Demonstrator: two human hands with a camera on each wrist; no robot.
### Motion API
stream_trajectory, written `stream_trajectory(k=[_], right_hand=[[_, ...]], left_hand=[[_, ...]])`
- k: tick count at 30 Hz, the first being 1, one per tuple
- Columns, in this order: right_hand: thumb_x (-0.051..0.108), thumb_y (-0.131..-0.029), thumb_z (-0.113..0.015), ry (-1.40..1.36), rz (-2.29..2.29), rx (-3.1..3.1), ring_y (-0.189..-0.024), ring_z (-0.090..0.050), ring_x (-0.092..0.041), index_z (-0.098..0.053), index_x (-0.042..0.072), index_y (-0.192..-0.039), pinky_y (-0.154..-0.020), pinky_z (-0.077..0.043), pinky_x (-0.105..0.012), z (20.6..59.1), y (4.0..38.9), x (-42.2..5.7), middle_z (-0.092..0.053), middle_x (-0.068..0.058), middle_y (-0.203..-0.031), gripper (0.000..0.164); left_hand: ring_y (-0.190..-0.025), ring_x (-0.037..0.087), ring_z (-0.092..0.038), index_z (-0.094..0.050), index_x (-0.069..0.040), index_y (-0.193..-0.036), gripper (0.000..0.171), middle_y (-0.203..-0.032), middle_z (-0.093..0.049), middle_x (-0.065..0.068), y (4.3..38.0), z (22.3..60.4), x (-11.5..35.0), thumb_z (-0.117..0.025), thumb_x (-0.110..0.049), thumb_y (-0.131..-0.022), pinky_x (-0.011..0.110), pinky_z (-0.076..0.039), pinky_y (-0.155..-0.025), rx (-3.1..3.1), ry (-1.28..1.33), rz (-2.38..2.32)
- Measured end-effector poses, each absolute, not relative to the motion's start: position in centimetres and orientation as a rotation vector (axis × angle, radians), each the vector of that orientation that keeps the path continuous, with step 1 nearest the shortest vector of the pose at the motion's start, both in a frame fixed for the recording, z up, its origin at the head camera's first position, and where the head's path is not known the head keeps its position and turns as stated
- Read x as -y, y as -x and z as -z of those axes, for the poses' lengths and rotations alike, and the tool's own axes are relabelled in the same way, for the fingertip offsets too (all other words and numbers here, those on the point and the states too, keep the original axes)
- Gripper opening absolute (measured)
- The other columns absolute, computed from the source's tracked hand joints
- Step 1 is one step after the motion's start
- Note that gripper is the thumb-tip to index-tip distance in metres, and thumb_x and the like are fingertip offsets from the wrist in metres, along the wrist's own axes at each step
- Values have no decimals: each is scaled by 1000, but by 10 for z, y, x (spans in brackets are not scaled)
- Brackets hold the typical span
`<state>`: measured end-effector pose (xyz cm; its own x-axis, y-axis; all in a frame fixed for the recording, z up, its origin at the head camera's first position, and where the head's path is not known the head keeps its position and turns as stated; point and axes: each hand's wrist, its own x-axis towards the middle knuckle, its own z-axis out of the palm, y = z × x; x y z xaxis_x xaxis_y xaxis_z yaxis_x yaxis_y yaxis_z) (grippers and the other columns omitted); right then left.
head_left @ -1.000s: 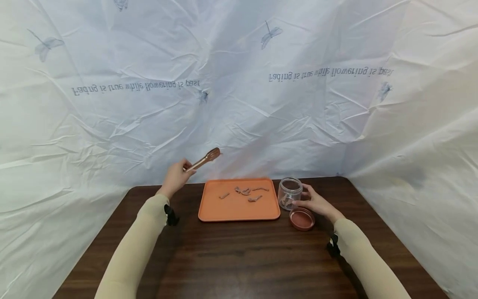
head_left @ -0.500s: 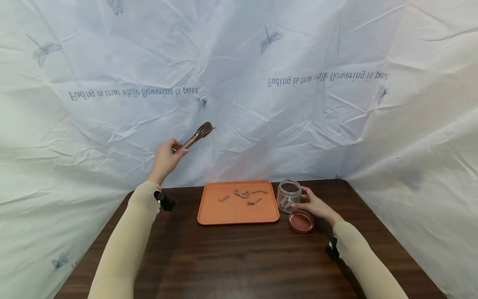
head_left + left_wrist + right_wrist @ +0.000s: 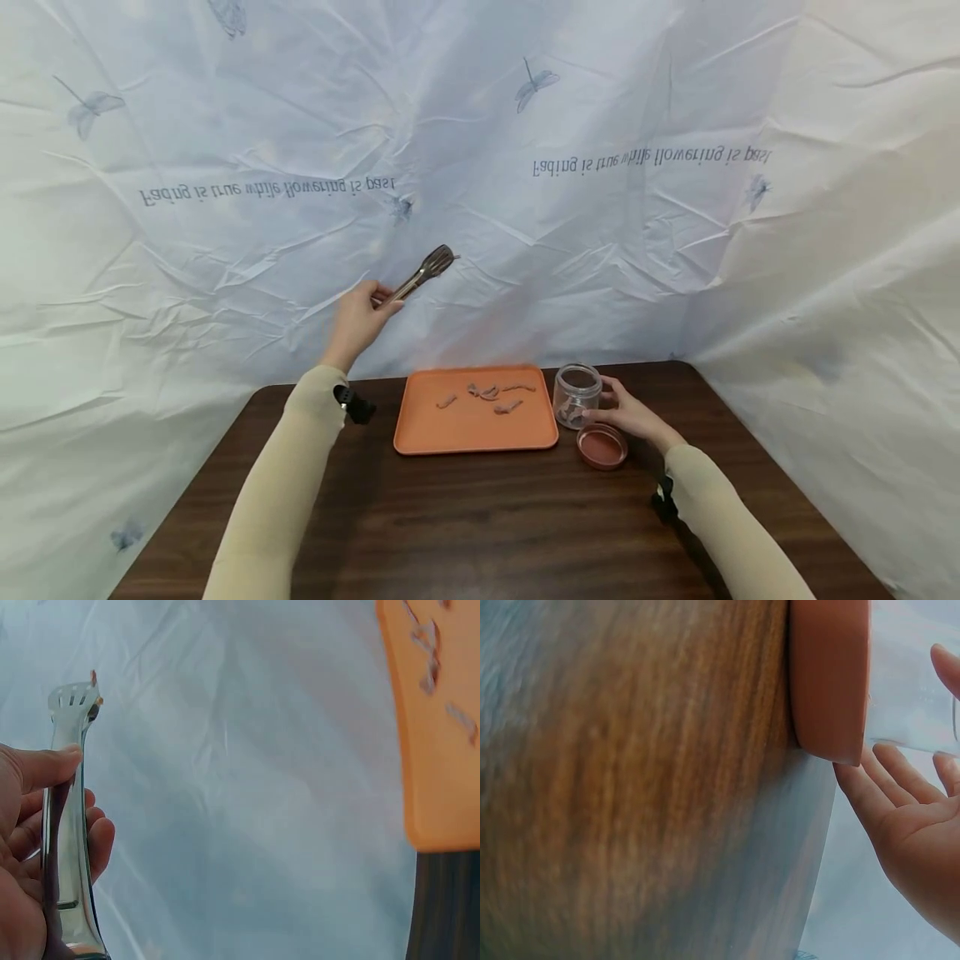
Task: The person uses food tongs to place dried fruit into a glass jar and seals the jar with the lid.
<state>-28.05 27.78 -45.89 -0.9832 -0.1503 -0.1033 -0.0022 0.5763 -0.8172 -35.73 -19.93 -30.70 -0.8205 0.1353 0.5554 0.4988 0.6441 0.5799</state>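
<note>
My left hand (image 3: 356, 321) grips metal tongs (image 3: 414, 282) raised above the back left of the table, left of the orange tray. A small brownish piece (image 3: 94, 677) sticks out from the tongs' slotted tips in the left wrist view. Several brownish strips, among them a curved strip (image 3: 508, 407), lie on the orange tray (image 3: 427, 435). At the tray's right side stands a clear jar (image 3: 577, 382), lidless, with some strips at its bottom. Fingers and thumb of my right hand (image 3: 630, 414) hold the jar from its right side.
A reddish-brown lid (image 3: 602, 447) lies on the dark wooden table (image 3: 465, 525) just in front of the jar. Pale printed fabric (image 3: 480, 250) hangs behind the table and along both sides.
My left hand has lifted the tongs, first up and leftward, then back to the right. My right hand stays at the jar; strips and lid lie as before.
</note>
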Motion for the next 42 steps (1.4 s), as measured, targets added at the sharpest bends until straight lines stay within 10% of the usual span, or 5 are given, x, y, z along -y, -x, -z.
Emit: stream_trajectory(k=[42], right_hand=[[39, -95, -71, 74, 1407, -2654, -143, -27, -51, -11, 14, -161, -106, -33, -67, 460, 283, -271, -28, -32, -156, 93]], left_hand=[[-81, 17, -64, -69, -9, -108, 22, -98, -68, 5, 365, 324, 48, -75, -26, -94, 34, -53, -70, 2329, 867, 1270]])
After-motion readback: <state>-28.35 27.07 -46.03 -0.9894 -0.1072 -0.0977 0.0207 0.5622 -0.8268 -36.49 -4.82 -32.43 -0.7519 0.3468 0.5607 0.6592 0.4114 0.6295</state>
